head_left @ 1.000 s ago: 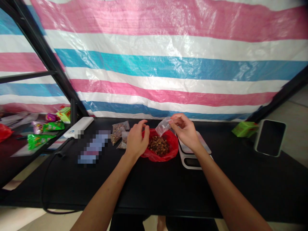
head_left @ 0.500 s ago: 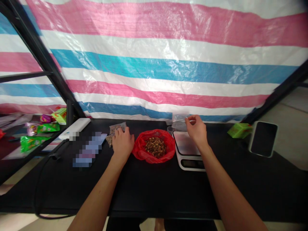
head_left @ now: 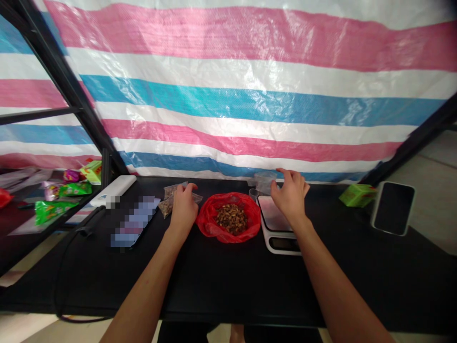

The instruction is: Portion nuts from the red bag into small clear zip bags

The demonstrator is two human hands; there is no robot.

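My left hand [head_left: 183, 206] rests with its fingers curled down on a small pile of clear bags filled with brown bits [head_left: 168, 199], left of a red plastic bag [head_left: 210, 223]. The red bag lies open and holds a heap of brown nuts or dried pieces [head_left: 229, 218]. My right hand [head_left: 290, 195] hovers over the white kitchen scale [head_left: 277, 238] with its fingers spread. Its fingertips are close to a stack of empty clear bags [head_left: 264, 179] at the back. A small clear cup [head_left: 253, 193] stands between the red bag and the scale.
On the black table [head_left: 228, 281] lie a white power bank [head_left: 114, 189] and a cable at the left, plus a green box [head_left: 357, 194] and a dark phone [head_left: 393, 207] at the right. Green snack packets [head_left: 53, 207] cover a side shelf. A striped tarp hangs behind.
My left hand moved left from above the red bag onto the filled bags. My right hand carried an empty clear bag to the back, let it go and spread its fingers.
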